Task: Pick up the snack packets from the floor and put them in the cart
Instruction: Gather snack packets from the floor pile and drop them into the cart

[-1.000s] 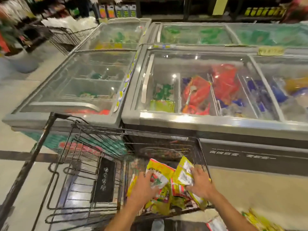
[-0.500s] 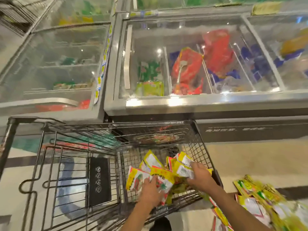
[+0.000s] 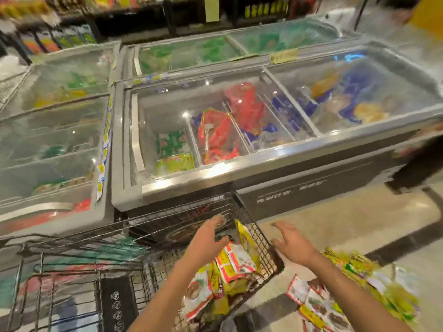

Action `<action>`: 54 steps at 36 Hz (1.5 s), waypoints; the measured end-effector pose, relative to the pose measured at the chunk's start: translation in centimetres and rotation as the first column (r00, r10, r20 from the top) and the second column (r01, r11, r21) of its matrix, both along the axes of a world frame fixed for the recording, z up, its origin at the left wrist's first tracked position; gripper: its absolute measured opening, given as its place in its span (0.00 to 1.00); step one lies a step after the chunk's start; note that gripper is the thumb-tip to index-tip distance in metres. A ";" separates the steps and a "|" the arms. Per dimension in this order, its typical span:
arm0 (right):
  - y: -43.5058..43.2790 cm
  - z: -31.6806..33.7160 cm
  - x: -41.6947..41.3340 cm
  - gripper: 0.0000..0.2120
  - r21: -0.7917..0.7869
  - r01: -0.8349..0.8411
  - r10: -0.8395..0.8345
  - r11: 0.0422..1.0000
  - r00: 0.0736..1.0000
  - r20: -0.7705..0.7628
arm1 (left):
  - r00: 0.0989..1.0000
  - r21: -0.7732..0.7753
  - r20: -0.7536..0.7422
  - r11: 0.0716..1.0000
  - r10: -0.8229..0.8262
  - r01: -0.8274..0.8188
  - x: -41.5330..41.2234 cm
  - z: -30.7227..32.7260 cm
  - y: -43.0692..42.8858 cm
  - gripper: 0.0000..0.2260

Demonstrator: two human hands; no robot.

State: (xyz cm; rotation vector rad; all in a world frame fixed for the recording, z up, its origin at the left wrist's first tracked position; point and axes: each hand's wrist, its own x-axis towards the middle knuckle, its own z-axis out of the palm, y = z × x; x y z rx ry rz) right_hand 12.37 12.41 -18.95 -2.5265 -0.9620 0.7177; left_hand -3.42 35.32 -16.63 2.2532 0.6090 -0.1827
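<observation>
both hands have let go of the packets they held half a second ago and have come up out of the basket. the left hand (image 3: 211, 238) is over the black wire shopping cart (image 3: 260, 238), fingers spread and holding nothing. the right hand (image 3: 291, 244) is past the cart's side at about 3 o'clock, palm loose and bare too. a pile of shiny yellow and red snack packets (image 3: 233, 267) now lies down in the cart, just under the left fingers but not touching them. many more yellow and green snack packets on the floor (image 3: 347, 291) sit at about 4 o'clock from the right hand, near it but apart. i think the next part is to go down for that floor pile. to do it well, bend low, slide the fingers under a bunch, squeeze so the slippery bags do not slip, and lift them over the wire side. the big grey glass-top freezer (image 3: 239, 168) stands at 12 o'clock, so keep the arms clear of it.
</observation>
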 end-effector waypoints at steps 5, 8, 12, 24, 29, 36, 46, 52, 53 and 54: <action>-7.6 6.0 1.9 0.26 0.124 0.160 -0.167 0.979 0.985 0.049 | 0.963 0.054 0.153 0.975 -0.221 0.216 6.2 6.3 -4.1 0.26; -13.4 7.6 2.1 0.22 0.174 0.290 -0.305 0.941 0.950 0.064 | 0.923 0.065 0.222 0.949 -0.314 0.308 9.4 8.6 -8.5 0.26; -21.2 8.9 0.9 0.22 0.153 0.378 -0.393 0.913 0.915 0.086 | 0.852 0.148 0.216 0.878 -0.478 0.455 12.1 9.7 -15.2 0.27; -39.0 11.0 -3.4 0.24 0.216 0.652 -0.680 0.727 0.727 0.095 | 0.704 0.223 0.195 0.729 -0.683 0.647 14.8 9.0 -29.9 0.31; -43.8 8.9 -5.6 0.22 0.215 0.705 -0.731 0.676 0.679 0.073 | 0.635 0.238 0.182 0.660 -0.751 0.712 14.3 7.8 -34.8 0.29; -47.3 6.2 -7.9 0.22 0.166 0.792 -0.802 0.587 0.597 -0.013 | 0.557 0.184 0.082 0.562 -0.827 0.807 14.3 6.3 -39.3 0.27; -49.2 1.7 -8.8 0.20 0.093 0.891 -0.879 0.444 0.454 -0.144 | 0.549 0.194 -0.029 0.534 -0.835 0.823 18.8 1.8 -42.9 0.28; -48.8 -1.2 -9.2 0.21 -0.051 0.923 -0.902 0.382 0.360 -0.237 | 0.475 0.125 -0.092 0.463 -0.875 0.877 20.7 -2.9 -44.1 0.28; -48.7 -1.9 -9.0 0.22 -0.070 0.926 -0.907 0.370 0.344 -0.244 | 0.464 0.103 -0.112 0.454 -0.879 0.885 21.1 -3.9 -44.2 0.28; -48.6 -2.4 -8.7 0.23 -0.084 0.930 -0.912 0.357 0.328 -0.247 | 0.463 0.079 -0.123 0.456 -0.878 0.886 21.6 -5.1 -44.3 0.29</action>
